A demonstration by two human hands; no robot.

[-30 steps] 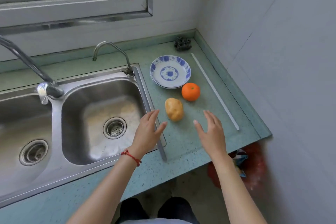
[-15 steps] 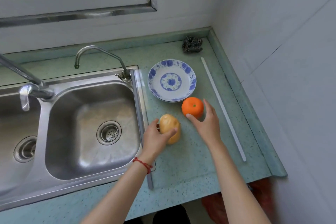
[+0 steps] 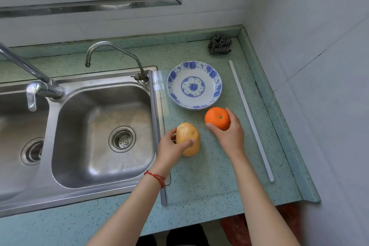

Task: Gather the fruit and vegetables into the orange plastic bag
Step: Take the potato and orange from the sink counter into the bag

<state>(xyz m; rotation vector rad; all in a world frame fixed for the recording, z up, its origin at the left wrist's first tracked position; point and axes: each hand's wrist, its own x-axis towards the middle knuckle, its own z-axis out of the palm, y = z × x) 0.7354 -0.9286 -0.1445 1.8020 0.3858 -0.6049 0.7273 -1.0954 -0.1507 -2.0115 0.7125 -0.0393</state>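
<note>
Orange plastic bag (image 3: 235, 229) sits low under the counter edge; left hand (image 3: 171, 150) grasps potato (image 3: 188, 139), right hand (image 3: 229, 134) grasps orange (image 3: 217, 118) beside plate (image 3: 216, 78): seat both grips firmly, lift straight, then lower toward bag.

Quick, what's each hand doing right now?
Left hand: grips the potato.
Right hand: grips the orange.

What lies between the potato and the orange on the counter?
Nothing: in the head view only bare green counter separates potato from orange.
</note>
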